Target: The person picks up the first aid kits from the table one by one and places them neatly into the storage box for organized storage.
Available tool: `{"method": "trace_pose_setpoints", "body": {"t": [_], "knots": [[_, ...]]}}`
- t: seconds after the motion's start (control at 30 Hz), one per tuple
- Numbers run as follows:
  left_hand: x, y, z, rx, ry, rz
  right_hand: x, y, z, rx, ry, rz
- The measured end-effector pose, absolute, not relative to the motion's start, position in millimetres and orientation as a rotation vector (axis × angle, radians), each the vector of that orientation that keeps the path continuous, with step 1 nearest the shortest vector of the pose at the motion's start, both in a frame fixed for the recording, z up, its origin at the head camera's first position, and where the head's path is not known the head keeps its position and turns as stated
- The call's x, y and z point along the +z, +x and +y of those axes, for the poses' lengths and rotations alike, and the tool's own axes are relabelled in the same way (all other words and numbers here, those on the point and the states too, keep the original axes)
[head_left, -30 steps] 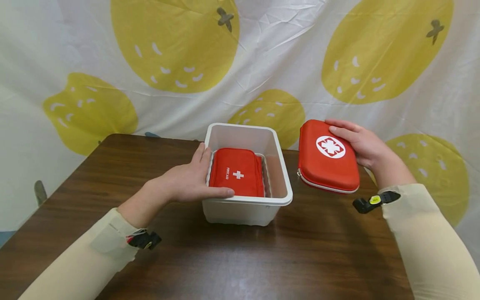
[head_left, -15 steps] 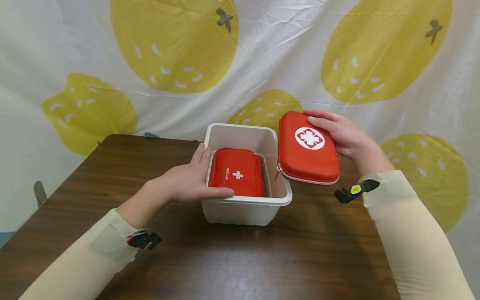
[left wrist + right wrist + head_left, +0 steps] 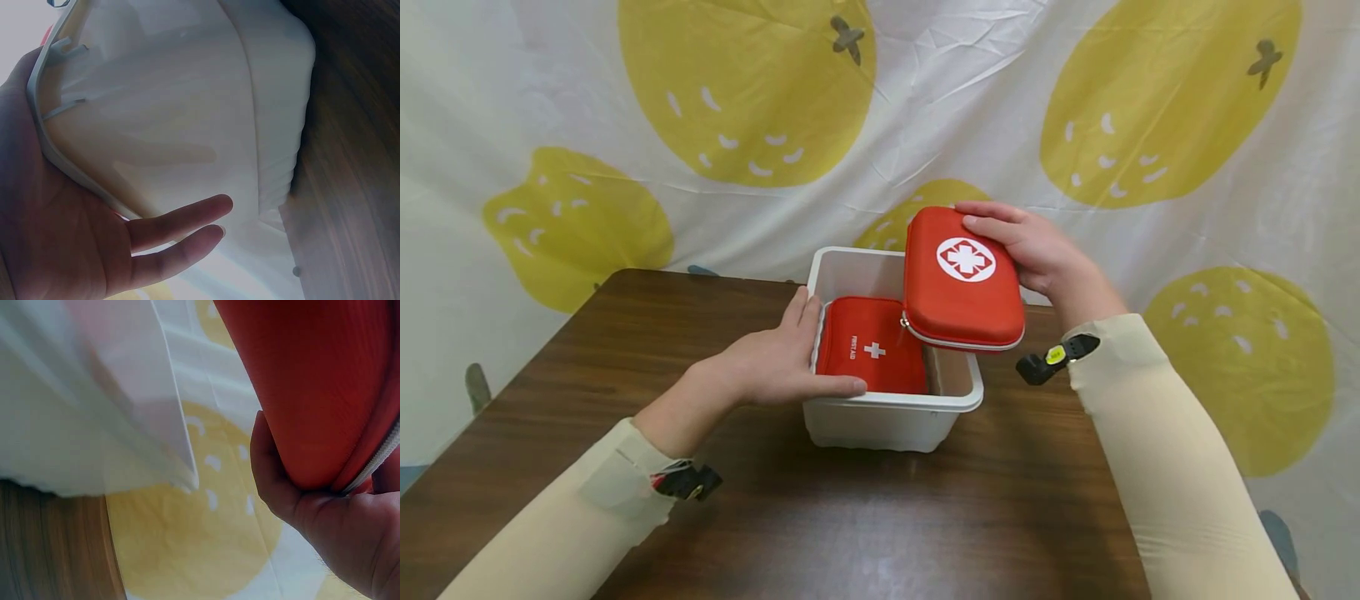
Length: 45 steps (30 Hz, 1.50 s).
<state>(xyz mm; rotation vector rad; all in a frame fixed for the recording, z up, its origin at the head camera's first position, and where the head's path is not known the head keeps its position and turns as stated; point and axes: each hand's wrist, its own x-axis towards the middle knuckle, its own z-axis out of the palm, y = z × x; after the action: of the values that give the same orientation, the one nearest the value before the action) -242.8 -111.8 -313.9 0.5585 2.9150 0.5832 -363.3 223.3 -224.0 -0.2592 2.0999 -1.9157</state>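
Note:
A red hard-shell first aid case with a white zip edge and round cross emblem is held up by my right hand. The thumb lies on its front face; the fingers go behind it. The case hangs tilted over the right side of a white plastic bin, hiding part of its rim. My left hand rests on the bin's near left corner, thumb along the front rim. In the left wrist view, extended fingers lie beside the bin's outer wall. Inside the bin is a red first aid pouch.
The bin stands on a dark brown wooden table. Right behind the table hangs a white curtain with large yellow fruit prints. In the right wrist view, the bin wall is left of the held case.
My right hand has carried the red case leftward and slightly upward, from beside the bin to over its right side. The left hand, bin and pouch have stayed put.

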Motion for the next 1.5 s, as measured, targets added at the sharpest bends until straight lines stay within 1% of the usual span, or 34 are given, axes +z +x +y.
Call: {"method": "trace_pose_setpoints", "body": {"t": [0.6, 1.07, 1.5], "knots": [[-315, -245, -113, 0.589, 0.565, 2.910, -232, -378, 165, -1.957, -0.304, 2.028], [-314, -243, -111, 0.580, 0.588, 2.911, -252, -385, 140, -1.937, -0.327, 2.090], [-314, -242, -110, 0.591, 0.628, 2.926, -271, -385, 129, -1.877, -0.264, 2.151]]}}
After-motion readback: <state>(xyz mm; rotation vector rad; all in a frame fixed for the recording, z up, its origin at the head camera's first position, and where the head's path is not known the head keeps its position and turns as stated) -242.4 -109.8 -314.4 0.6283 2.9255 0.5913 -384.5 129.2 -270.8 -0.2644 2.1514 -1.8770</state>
